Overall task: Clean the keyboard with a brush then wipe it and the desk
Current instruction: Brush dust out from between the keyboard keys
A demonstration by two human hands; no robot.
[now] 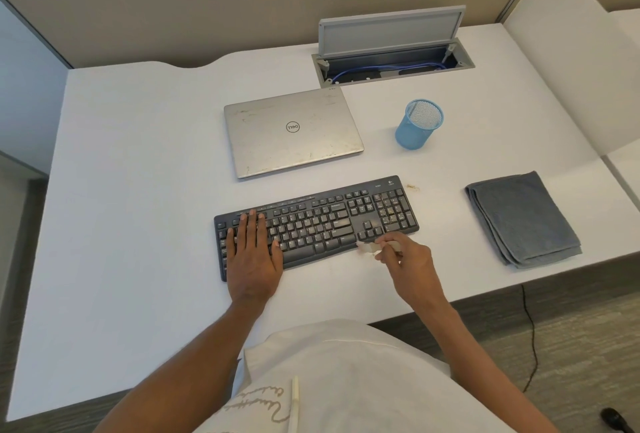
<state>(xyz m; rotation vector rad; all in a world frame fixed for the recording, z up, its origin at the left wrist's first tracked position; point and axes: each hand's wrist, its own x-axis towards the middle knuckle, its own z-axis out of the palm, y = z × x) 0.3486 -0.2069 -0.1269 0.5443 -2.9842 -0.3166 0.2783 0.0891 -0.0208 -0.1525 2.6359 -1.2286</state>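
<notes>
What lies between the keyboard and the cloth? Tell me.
Bare desk, in the head view; only a few brown crumbs sit off the keyboard's far right corner, short of the cloth.

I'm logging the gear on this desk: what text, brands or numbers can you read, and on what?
"DELL": logo on the laptop lid, seen upside down.
Keyboard: logo and model mark at its top right, and the key legends, too small to read.
Shirt: script lettering, cut off and not legible.
</notes>
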